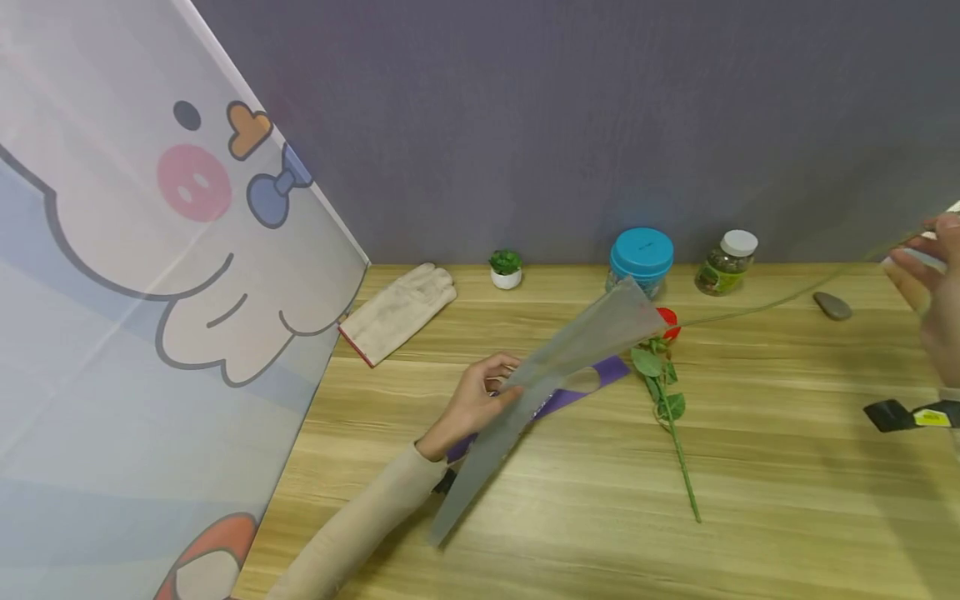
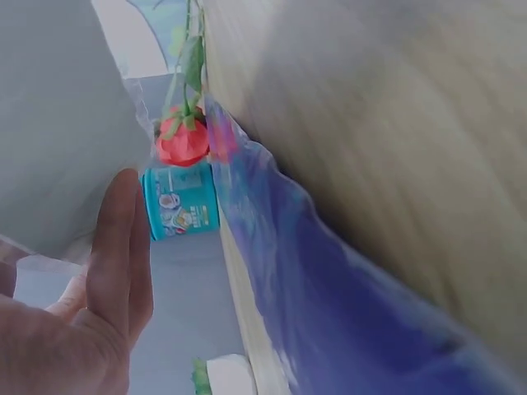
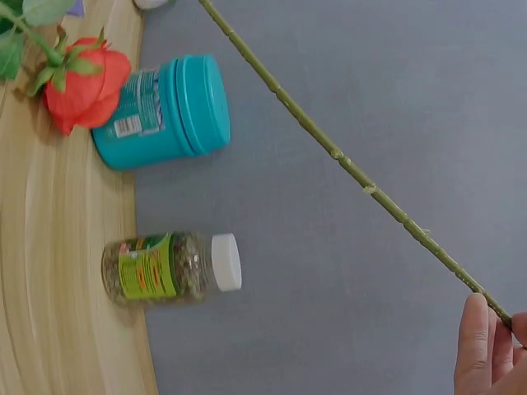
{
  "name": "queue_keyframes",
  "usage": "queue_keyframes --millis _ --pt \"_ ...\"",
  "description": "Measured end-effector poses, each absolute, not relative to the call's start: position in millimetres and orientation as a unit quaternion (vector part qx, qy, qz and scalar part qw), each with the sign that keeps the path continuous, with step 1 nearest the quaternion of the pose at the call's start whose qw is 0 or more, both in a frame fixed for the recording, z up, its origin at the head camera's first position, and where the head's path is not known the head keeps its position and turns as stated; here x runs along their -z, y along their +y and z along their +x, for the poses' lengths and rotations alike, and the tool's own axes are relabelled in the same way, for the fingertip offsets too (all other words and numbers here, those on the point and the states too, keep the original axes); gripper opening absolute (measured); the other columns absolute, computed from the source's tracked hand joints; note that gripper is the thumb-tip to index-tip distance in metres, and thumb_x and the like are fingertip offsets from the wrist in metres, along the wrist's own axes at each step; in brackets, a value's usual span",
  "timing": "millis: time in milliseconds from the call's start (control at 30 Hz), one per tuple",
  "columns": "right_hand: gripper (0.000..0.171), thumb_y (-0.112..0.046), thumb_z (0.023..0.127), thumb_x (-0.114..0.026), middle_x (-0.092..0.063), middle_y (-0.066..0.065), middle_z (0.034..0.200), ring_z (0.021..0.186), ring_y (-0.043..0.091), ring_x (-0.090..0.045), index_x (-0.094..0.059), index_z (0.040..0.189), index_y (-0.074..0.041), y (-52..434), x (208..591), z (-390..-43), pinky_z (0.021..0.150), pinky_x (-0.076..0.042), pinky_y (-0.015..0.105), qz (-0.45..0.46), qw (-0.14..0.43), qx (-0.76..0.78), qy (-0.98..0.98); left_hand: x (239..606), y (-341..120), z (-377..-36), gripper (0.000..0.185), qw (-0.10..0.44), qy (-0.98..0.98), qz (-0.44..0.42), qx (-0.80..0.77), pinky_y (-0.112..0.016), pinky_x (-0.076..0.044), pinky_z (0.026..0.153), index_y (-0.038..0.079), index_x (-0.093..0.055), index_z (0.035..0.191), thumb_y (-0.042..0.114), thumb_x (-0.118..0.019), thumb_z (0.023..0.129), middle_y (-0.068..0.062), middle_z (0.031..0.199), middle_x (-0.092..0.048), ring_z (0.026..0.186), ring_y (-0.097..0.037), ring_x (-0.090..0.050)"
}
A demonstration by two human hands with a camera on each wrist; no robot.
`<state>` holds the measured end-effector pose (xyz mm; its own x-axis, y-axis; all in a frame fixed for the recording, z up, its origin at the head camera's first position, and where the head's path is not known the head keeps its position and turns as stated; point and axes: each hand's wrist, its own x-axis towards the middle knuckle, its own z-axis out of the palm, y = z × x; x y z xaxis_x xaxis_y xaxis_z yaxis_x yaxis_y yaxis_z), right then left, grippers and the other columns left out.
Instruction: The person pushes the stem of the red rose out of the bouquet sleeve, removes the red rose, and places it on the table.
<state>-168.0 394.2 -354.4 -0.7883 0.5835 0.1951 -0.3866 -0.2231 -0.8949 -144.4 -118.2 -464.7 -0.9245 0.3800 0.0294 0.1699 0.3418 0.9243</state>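
My left hand (image 1: 480, 400) pinches a translucent plastic sleeve (image 1: 517, 400), with the thumb over its near face. In the left wrist view the greyish sleeve (image 2: 58, 115) stands beside the fingers. At the right edge my right hand (image 1: 937, 283) pinches the end of a long green stem (image 1: 787, 297). The stem runs leftward to the sleeve's upper end, where it shows faintly through the film; its other end is hidden. Several small nodes mark the stem (image 3: 362, 181) in the right wrist view. A purple wrapper (image 1: 611, 368) lies flat, partly under the sleeve.
A red rose (image 1: 666, 323) with leaves lies right of the sleeve. Along the wall stand a blue-lidded tub (image 1: 642, 252), a white-capped jar (image 1: 726, 265) and a small potted plant (image 1: 506, 269). A pale glove (image 1: 401, 312) lies left, a grey stone (image 1: 832, 306) right.
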Motion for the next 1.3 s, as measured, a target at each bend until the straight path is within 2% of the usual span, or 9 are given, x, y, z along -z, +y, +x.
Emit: queue_keyframes --millis 67,200,400,567,700,800,1000,1133,1300 --pt "0.026 -0.009 0.101 -0.068 -0.061 0.006 0.116 0.099 0.012 -0.06 -0.066 0.127 -0.002 395 356 -169 0.072 -0.058 0.01 -0.073 0.354 -0.769 -0.527 465 -120 -144 0.033 0.099 0.82 0.155 -0.542 -0.029 -0.059 0.087 0.005 -0.068 0.125 0.002 -0.073 0.093 -0.015 0.122 -0.073 0.11 -0.028 -0.07" --pt "0.024 -0.003 0.1 -0.066 -0.062 0.006 0.113 0.096 0.012 -0.061 -0.066 0.124 -0.002 400 357 -164 0.071 -0.058 0.012 -0.058 0.336 -0.788 -0.512 467 -123 -143 0.035 0.101 0.826 0.132 -0.538 -0.033 -0.059 0.091 0.005 -0.068 0.126 0.001 -0.074 0.092 -0.015 0.123 -0.072 0.111 -0.028 -0.069" --pt "0.011 -0.003 0.1 -0.066 -0.069 0.004 0.1 0.086 0.009 -0.063 -0.071 0.109 -0.003 405 369 -164 0.069 -0.057 0.009 -0.035 0.342 -0.735 -0.585 469 -125 -143 0.036 0.114 0.822 0.133 -0.541 -0.02 -0.057 0.073 0.004 -0.066 0.126 -0.002 -0.074 0.091 -0.019 0.111 -0.073 0.087 -0.013 -0.068" --pt "0.031 0.004 0.098 -0.065 -0.076 -0.005 0.096 0.078 0.003 -0.07 -0.065 0.128 -0.007 407 377 -157 0.067 -0.058 0.009 -0.02 0.266 -0.733 -0.625 471 -126 -141 0.039 0.137 0.819 0.147 -0.538 -0.019 -0.055 0.068 0.001 -0.062 0.13 -0.001 -0.074 0.092 -0.022 0.109 -0.073 0.077 -0.01 -0.066" --pt "0.033 0.011 0.096 -0.063 -0.08 -0.005 0.092 0.073 0.002 -0.073 -0.068 0.124 -0.007 403 383 -154 0.063 -0.058 0.011 0.021 0.217 -0.748 -0.627 470 -127 -140 0.043 0.156 0.826 0.144 -0.523 -0.019 -0.053 0.064 0.003 -0.06 0.133 0.003 -0.075 0.092 -0.022 0.108 -0.072 0.069 -0.01 -0.061" --pt "0.031 0.009 0.099 -0.06 -0.078 -0.012 0.097 0.076 0.0 -0.072 -0.07 0.12 -0.011 403 388 -151 0.063 -0.058 0.011 0.025 0.161 -0.735 -0.658 470 -128 -139 0.043 0.162 0.831 0.14 -0.513 -0.02 -0.051 0.063 0.003 -0.06 0.135 0.006 -0.074 0.094 -0.021 0.107 -0.071 0.068 -0.01 -0.059" --pt "0.027 -0.009 0.106 -0.058 -0.07 -0.032 0.101 0.081 -0.007 -0.068 -0.065 0.121 -0.03 402 403 -146 0.064 -0.057 0.012 -0.026 0.051 -0.609 -0.791 467 -129 -139 0.039 0.162 0.84 0.131 -0.502 -0.019 -0.051 0.061 0.002 -0.062 0.134 0.005 -0.07 0.096 -0.017 0.104 -0.068 0.071 -0.011 -0.062" --pt "0.029 -0.01 0.107 -0.056 -0.07 -0.033 0.099 0.081 -0.007 -0.067 -0.06 0.121 -0.035 399 420 -146 0.066 -0.058 0.014 -0.021 -0.002 -0.582 -0.813 466 -130 -139 0.035 0.156 0.846 0.138 -0.492 -0.019 -0.05 0.058 0.003 -0.064 0.13 0.003 -0.07 0.095 -0.018 0.103 -0.071 0.07 -0.012 -0.062" --pt "0.037 -0.001 0.106 -0.054 -0.074 -0.025 0.1 0.085 -0.004 -0.07 -0.065 0.119 -0.034 395 442 -144 0.067 -0.061 0.018 0.014 -0.047 -0.625 -0.779 465 -131 -139 0.032 0.153 0.853 0.144 -0.478 -0.02 -0.05 0.055 0.004 -0.066 0.127 0.002 -0.071 0.095 -0.019 0.102 -0.074 0.066 -0.011 -0.059"
